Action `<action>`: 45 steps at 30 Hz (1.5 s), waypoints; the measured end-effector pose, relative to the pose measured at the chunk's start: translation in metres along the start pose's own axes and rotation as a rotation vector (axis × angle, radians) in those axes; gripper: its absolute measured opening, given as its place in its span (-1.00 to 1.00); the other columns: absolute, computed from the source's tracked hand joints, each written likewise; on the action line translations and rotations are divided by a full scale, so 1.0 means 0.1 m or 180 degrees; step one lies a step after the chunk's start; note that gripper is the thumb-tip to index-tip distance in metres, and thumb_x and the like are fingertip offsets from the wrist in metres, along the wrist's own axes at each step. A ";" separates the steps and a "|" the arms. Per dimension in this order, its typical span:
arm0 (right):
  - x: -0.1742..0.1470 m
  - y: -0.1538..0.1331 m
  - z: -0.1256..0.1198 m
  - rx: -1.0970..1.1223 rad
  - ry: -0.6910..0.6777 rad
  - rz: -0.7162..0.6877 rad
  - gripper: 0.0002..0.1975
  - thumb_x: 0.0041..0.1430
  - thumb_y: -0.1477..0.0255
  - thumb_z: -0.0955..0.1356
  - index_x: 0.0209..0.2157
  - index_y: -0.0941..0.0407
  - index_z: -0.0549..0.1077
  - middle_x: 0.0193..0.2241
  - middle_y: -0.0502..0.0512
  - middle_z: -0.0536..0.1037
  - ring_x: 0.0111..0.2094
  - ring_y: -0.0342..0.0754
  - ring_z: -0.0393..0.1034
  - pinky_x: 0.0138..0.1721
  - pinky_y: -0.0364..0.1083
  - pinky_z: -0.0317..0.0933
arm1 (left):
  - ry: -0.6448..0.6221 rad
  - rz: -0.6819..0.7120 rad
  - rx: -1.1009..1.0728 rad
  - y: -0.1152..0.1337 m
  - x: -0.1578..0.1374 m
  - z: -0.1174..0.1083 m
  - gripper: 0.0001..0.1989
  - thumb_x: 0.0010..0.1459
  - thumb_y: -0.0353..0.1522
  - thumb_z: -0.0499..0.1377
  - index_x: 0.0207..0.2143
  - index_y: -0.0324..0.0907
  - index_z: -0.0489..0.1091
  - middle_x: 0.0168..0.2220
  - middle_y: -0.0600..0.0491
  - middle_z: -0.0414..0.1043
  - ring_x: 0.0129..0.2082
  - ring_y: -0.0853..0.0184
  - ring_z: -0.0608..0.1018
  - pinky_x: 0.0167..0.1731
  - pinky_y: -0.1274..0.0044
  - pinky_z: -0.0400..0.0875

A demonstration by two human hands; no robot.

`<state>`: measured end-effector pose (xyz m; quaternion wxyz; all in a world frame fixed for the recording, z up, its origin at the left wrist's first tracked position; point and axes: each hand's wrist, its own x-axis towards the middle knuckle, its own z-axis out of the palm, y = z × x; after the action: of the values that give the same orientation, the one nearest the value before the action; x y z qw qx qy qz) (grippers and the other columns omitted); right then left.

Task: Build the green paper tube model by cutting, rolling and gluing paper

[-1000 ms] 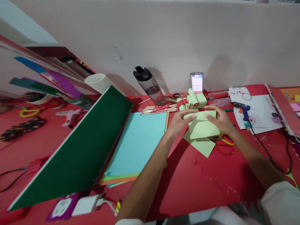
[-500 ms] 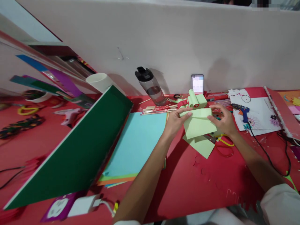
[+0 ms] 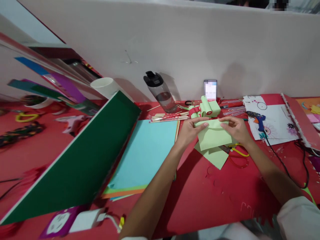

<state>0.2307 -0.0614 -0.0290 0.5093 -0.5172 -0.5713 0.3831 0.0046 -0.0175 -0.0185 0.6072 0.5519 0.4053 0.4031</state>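
A light green sheet of paper [image 3: 214, 137] hangs between my two hands, its top edge bent over. My left hand [image 3: 191, 131] pinches its upper left, thumb in front. The upper right is pinched by my right hand [image 3: 235, 128]. Below it, a second light green paper [image 3: 216, 156] lies on the red table, partly covered. Scissors [image 3: 238, 155] with yellow and red handles lie just right of that paper, their blades partly hidden. Behind my hands stands a light green paper model [image 3: 210, 107] with rolled pieces and red parts.
A phone [image 3: 210, 89] leans on the back wall. A water bottle [image 3: 161, 93] stands left of it, near wooden sticks [image 3: 170, 116]. Coloured sheets [image 3: 145, 153] and a tilted green board [image 3: 77, 163] lie left. A blue glue gun [image 3: 260, 121] with its cord lies right.
My right hand has shifted inward along the paper's top edge and slightly down. The upper edge of the sheet is now bent over between my fingers. The camera has moved slightly.
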 end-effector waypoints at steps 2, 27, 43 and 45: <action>0.00 -0.01 0.00 0.0203 0.0027 0.0178 -0.67 0.07 0.16 0.56 -0.20 0.06 0.68 -0.42 0.05 0.68 -0.45 -0.03 0.54 -0.47 -0.09 0.38 | -0.0017 -0.0002 0.0014 0.01 -0.01 0.01 -0.45 -0.04 -0.07 0.50 -0.07 -0.20 0.66 -0.16 -0.08 0.69 -0.26 0.19 0.66 -0.26 0.41 0.57; -0.01 0.01 -0.03 -0.0769 -0.0098 -0.0677 -0.74 0.22 0.22 0.51 -0.07 -0.04 0.67 -0.07 0.10 0.69 -0.05 0.12 0.58 -0.13 0.05 0.46 | 0.0281 0.0781 0.0759 -0.07 0.01 0.00 -0.60 0.06 -0.05 0.43 -0.17 -0.12 0.71 -0.25 -0.04 0.71 -0.34 0.21 0.63 -0.37 0.44 0.50; 0.02 -0.05 -0.10 -0.0405 -0.0027 -0.0559 -0.80 0.18 0.29 0.52 -0.14 -0.05 0.72 -0.11 0.06 0.74 -0.08 0.09 0.63 -0.03 0.10 0.51 | -0.0024 0.1272 0.1004 -0.08 0.09 -0.21 -0.61 0.11 -0.22 0.44 0.02 0.01 0.60 0.00 -0.04 0.46 -0.18 0.32 0.53 -0.14 0.44 0.53; 0.02 -0.05 -0.09 -0.0418 -0.0067 -0.0639 -0.82 0.19 0.33 0.52 -0.14 -0.07 0.72 -0.09 0.04 0.74 -0.04 0.08 0.63 0.05 0.12 0.49 | -0.0343 0.1159 0.1040 -0.08 0.07 -0.19 -0.63 0.17 -0.21 0.40 0.04 0.01 0.60 0.01 -0.07 0.51 -0.11 0.25 0.56 -0.16 0.44 0.52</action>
<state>0.2386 -0.0615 -0.0220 0.5041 -0.4855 -0.6494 0.2973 -0.0108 -0.0048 -0.0281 0.4480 0.7273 0.3260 0.4049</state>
